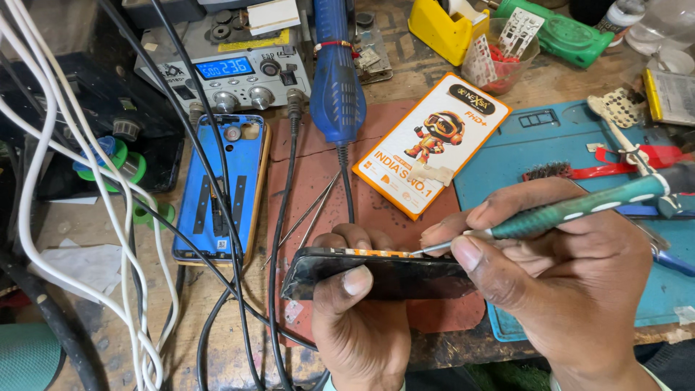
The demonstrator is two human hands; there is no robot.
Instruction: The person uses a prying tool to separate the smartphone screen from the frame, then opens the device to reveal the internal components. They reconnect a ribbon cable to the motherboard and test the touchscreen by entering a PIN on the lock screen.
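Observation:
My left hand [358, 318] grips a black phone [384, 274] held on edge above the brown mat [318, 156], thumb across its dark face and fingers behind it. My right hand [561, 282] holds a green-handled screwdriver [579, 211] like a pen. Its thin metal tip touches the phone's upper edge, where an orange strip shows.
A blue phone back shell [221, 185] lies left of the mat. Behind it stand a soldering station [232, 72] with a lit display and a blue hot-air handle [337, 80]. An orange flat package [431, 141], a blue work mat [528, 156], tweezers [308, 213] and several cables [43, 195] surround my hands.

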